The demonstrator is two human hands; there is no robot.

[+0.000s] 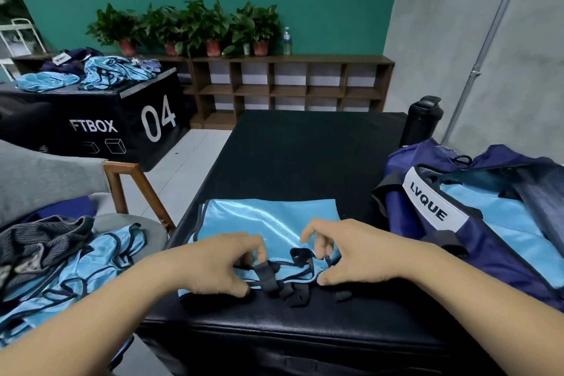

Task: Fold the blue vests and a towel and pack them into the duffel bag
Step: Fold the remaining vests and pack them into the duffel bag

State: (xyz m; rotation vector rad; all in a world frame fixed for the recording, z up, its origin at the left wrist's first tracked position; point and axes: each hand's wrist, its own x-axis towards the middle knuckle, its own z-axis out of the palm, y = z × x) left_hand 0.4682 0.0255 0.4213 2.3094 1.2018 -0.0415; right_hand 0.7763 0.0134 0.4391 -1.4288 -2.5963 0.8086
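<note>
A light blue vest with dark trim lies flat on the black padded box in front of me. My left hand pinches the vest's near edge by its black straps. My right hand grips the same edge a little to the right. The navy duffel bag marked LVQUE lies open at the right, with light blue fabric inside. More blue vests are heaped on a chair at the left, beside a dark striped towel.
A black box marked 04 at the back left carries more blue vests. A black bottle stands behind the duffel bag. A brown shelf with potted plants lines the green wall. The wooden chair arm is at my left.
</note>
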